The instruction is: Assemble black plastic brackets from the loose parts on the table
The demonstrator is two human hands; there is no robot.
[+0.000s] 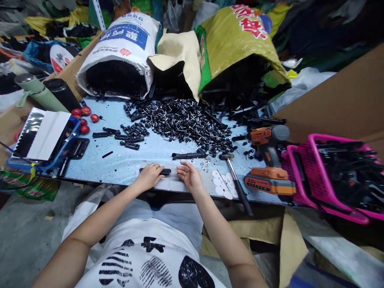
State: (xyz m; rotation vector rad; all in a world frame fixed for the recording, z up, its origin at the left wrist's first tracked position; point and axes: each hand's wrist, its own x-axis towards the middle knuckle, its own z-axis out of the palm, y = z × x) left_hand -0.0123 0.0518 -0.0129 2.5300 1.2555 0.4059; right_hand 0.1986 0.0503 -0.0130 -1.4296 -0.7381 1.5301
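Observation:
At the near edge of the bench, my left hand (151, 176) grips a long black plastic part (165, 171) lying flat, its fingers over the top. Just to the right is my right hand (189, 175), palm turned inward with loosely bent fingers apart and nothing visible in them. A gap separates it from the part's end. Beyond both hands lies a longer black strip (189, 155). A hammer (235, 180) with a dark handle rests right of my right hand, beside some white round pieces (222, 185). A large heap of small black parts with metal pins (186, 124) covers the middle.
An orange cordless drill (267, 160) and pink baskets (322, 176) of black parts stand at right. Open sacks, one white (123, 44) and one yellow (237, 44), line the back. Left are a blue tray (45, 165), red fruit (85, 111) and a green bottle (42, 94).

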